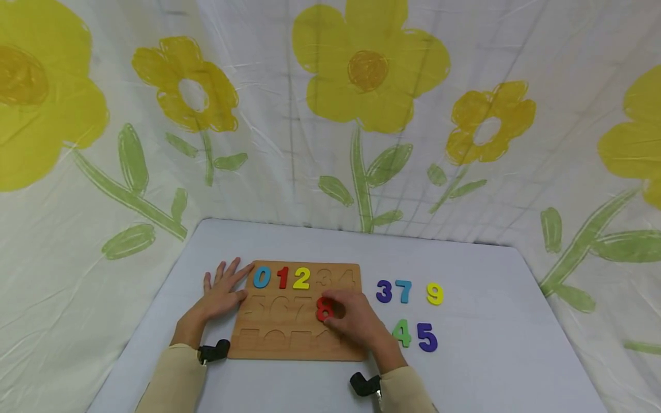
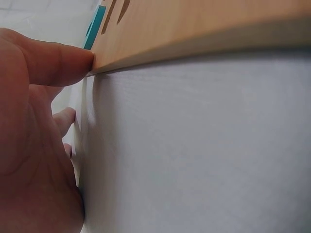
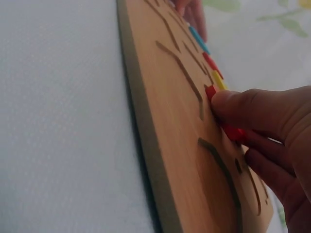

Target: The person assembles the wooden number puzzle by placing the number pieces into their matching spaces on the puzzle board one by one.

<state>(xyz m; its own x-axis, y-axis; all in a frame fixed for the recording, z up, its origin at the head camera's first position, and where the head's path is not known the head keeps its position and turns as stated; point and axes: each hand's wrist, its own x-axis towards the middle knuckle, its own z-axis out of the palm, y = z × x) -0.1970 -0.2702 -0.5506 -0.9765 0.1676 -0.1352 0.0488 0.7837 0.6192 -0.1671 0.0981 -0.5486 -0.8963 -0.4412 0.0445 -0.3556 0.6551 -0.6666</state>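
Observation:
A wooden number puzzle board (image 1: 279,324) lies on the white table. In its top row sit a blue 0 (image 1: 261,277), a red 1 (image 1: 282,277) and a yellow 2 (image 1: 302,279). My right hand (image 1: 358,319) pinches a red number 8 (image 1: 323,310) between thumb and fingers over the right part of the middle row; in the right wrist view the red 8 (image 3: 232,132) is partly hidden by the thumb. My left hand (image 1: 221,295) has its fingers spread beside the board, with thumb and index finger touching its left edge.
Right of the board lie a purple 3 (image 1: 384,291), a blue 7 (image 1: 404,291), a yellow 9 (image 1: 435,294), a green 4 (image 1: 401,333) and a purple 5 (image 1: 427,337). Behind the table (image 1: 496,321) hangs a white curtain (image 1: 268,172) with yellow flowers.

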